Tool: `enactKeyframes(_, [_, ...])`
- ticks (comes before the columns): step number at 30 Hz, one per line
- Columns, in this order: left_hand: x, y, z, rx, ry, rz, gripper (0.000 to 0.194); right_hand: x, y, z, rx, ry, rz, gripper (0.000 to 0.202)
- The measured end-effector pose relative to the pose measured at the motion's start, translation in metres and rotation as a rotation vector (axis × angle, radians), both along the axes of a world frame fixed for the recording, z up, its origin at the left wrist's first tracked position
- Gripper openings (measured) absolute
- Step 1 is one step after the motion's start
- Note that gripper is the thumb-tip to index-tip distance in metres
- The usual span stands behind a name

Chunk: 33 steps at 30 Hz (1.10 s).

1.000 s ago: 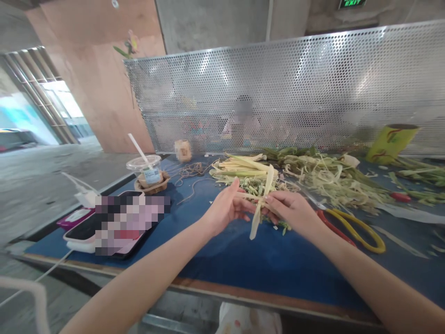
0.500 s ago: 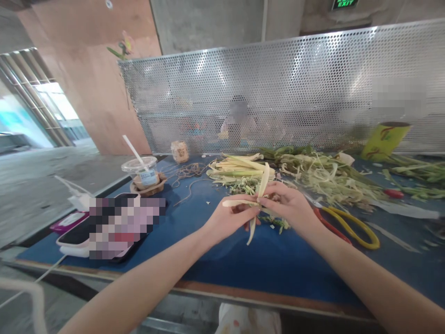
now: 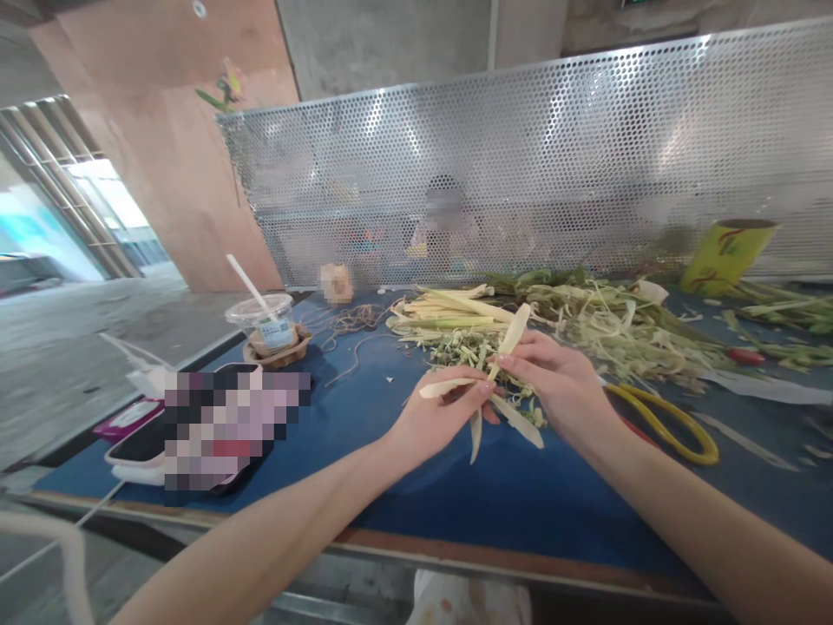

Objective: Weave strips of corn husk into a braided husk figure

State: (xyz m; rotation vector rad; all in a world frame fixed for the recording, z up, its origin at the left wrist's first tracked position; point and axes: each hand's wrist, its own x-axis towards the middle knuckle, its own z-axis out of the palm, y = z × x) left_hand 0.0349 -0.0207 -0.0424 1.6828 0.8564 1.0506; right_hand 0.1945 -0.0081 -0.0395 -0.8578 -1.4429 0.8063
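Pale leaf strips [image 3: 515, 335], flat, tapered, pinched together near middle, ends splayed, above blue tabletop [image 3: 468, 512].

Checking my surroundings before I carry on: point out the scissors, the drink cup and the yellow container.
Scissors [image 3: 710, 456]: head view, far end of the yellow handle loop.
Drink cup [image 3: 276, 333]: head view, label on its side.
Yellow container [image 3: 727, 260]: head view, side wall.

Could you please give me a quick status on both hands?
Left hand and right hand pinching pale, flat, leaf-like strips. Green plant scraps just beyond. Scissors with yellow and red handles partly behind right forearm.
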Motion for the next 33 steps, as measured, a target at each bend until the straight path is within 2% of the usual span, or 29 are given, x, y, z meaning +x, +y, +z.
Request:
enactKeyframes(4, [-0.003,-0.001,0.003,-0.077,-0.081,0.019,0.022,0.010,-0.004,0.014,0.033,-0.370,0.094,0.020])
enactKeyframes(7, [-0.005,0.000,0.006,-0.100,-0.106,0.069,0.021,0.015,-0.007,0.018,0.071,-0.641,0.137,0.021])
enactKeyframes(10, [-0.007,0.000,0.009,-0.042,-0.038,0.077,0.017,0.018,-0.007,0.018,0.221,-0.904,0.213,0.025])
enactKeyframes(12, [-0.008,0.000,0.010,-0.008,0.018,0.051,0.017,0.020,-0.006,0.018,0.329,-0.981,0.278,0.032])
enactKeyframes(17, [-0.009,0.000,0.011,0.018,0.060,0.002,0.024,0.027,-0.004,0.021,0.375,-0.999,0.336,0.034])
enactKeyframes(26, [-0.013,0.002,0.010,-0.022,0.002,0.002,0.024,0.032,0.001,0.021,0.256,-0.930,0.378,0.037])
enactKeyframes(30, [-0.016,0.005,0.011,-0.136,-0.021,-0.084,0.036,0.034,0.002,0.022,0.081,-0.924,0.247,0.026])
enactKeyframes(33, [-0.015,0.003,0.013,-0.163,-0.018,-0.138,0.056,0.030,0.001,0.020,0.113,-0.855,0.150,0.034])
